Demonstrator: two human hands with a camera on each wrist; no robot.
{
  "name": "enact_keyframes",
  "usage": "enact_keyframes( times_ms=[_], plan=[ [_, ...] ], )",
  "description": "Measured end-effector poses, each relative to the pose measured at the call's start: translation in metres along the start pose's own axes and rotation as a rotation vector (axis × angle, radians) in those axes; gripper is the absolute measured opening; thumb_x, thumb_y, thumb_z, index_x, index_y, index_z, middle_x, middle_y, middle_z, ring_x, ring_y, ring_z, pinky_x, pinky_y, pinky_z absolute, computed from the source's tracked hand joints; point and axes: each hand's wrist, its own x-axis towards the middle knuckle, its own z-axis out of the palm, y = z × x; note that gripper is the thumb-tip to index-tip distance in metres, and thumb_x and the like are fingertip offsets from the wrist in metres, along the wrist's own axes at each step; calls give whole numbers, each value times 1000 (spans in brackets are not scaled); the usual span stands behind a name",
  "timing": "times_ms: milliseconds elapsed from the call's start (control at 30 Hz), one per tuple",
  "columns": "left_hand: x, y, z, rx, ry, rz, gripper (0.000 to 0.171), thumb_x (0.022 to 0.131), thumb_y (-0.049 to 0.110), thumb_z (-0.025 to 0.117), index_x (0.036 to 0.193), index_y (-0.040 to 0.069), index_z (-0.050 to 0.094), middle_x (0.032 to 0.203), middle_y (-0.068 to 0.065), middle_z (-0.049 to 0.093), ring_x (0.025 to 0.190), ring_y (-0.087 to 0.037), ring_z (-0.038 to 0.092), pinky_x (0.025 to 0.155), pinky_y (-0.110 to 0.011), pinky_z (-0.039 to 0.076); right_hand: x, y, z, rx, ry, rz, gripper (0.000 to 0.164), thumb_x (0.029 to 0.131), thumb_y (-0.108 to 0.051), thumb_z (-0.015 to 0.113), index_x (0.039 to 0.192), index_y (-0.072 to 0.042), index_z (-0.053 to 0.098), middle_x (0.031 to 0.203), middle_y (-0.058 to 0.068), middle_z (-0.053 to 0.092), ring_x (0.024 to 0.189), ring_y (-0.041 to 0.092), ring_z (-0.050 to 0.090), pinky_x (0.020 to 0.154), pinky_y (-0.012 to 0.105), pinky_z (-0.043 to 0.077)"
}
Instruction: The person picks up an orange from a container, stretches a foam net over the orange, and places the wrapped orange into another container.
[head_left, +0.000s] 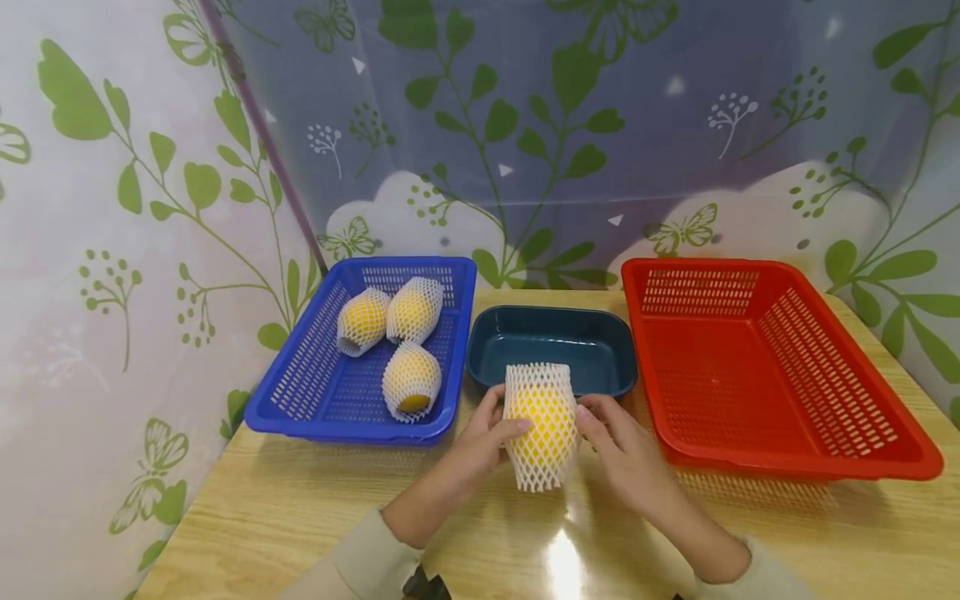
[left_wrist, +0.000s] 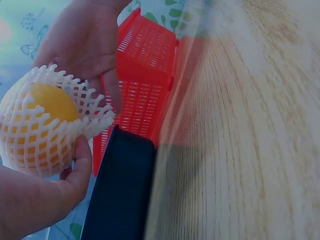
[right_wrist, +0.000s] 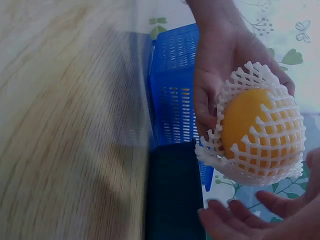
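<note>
A yellow fruit in a white foam net sleeve is held up over the table's front part. My left hand grips it from the left, its thumb lying across the net. On the other side is my right hand, its fingertips right at the net's edge. In the right wrist view the fingers of that hand are spread and loosely bent below the fruit. Through the sleeve's open end, bare yellow skin shows in both wrist views. Part of my left hand is hidden behind the fruit.
To the left, a blue basket contains three similar netted fruits. A dark teal tray stands in the middle, behind the hands. On the right is a red basket. A patterned curtain hangs behind the wooden table.
</note>
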Motion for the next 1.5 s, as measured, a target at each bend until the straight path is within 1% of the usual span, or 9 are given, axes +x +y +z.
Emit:
enact_keyframes(
  times_ms=[100,200,267,433,667,933,1167,1300,1500],
  plan=[
    [0,1,0,-6,-21,-15,54,91,13,56,139,7,32,125,-17,56,96,-15,62,86,-34,52,0,-1,2,161,-23,-53,40,103,-36,46,132,-8,48,125,14,58,111,28,57,89,42,53],
    [0,1,-1,1,-46,-33,55,92,15,56,140,9,30,124,-15,56,96,-14,62,86,-33,51,2,-2,2,319,-77,-21,44,101,-29,51,136,-4,41,129,20,53,113,31,55,89,38,54],
    [0,0,-2,7,-61,-40,56,92,15,57,141,9,28,124,-15,56,96,-14,62,86,-33,51,3,-2,2,364,-99,20,49,99,-27,56,138,-4,39,131,21,51,112,31,55,89,37,53],
    [-1,1,-2,34,-92,-40,57,94,16,58,142,9,27,122,-16,57,95,-14,63,87,-34,51,5,1,5,377,-112,93,60,92,-28,66,139,-7,37,132,20,50,106,28,57,89,35,50],
    [-4,4,-2,67,-107,-53,57,97,18,57,144,8,26,130,-19,53,101,-17,62,91,-37,51,6,3,7,411,-109,115,59,92,-27,66,139,-6,37,131,21,50,104,27,58,89,38,51],
    [-4,2,-8,-3,-160,-66,57,97,17,52,147,7,25,136,-20,48,107,-17,58,94,-35,49,7,5,4,449,-99,152,54,95,-28,62,138,-6,38,126,20,53,104,25,59,90,42,53],
    [-3,0,-11,19,-163,-70,58,98,16,53,147,6,25,134,-21,50,106,-16,59,93,-36,49,8,6,5,478,-119,166,53,95,-28,62,137,-6,39,124,20,53,101,24,59,89,42,54],
    [-2,-1,-11,34,-155,-83,55,98,17,54,146,9,27,133,-19,51,105,-17,59,92,-36,50,7,5,6,486,-117,166,51,95,-26,61,136,-4,40,122,20,54,100,23,60,88,41,54],
    [-1,3,-4,77,-108,-105,55,98,23,58,143,13,29,128,-17,52,102,-19,60,90,-36,51,6,5,5,587,-153,194,54,98,-25,55,142,0,34,128,19,48,100,19,60,89,37,54]
  ],
)
